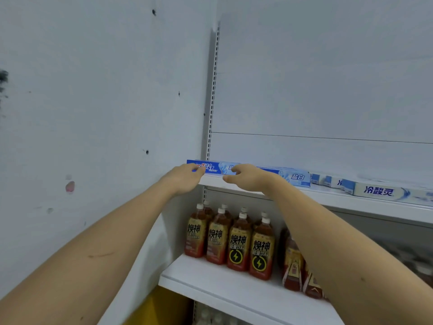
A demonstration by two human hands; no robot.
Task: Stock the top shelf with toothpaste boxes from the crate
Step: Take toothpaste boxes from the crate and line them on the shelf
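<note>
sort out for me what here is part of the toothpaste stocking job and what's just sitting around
Part of the job:
- blue toothpaste box, held at the shelf's left end
- left hand and right hand on it
- top shelf
- toothpaste boxes already placed

Just sitting around:
- energy drink bottles on the shelf below
- yellow object under that shelf

The single head view looks forward, level with the top shelf [328, 200], close up.

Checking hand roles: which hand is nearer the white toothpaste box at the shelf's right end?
Right hand: it is closer to the white toothpaste box; left hand is farther left.
</note>
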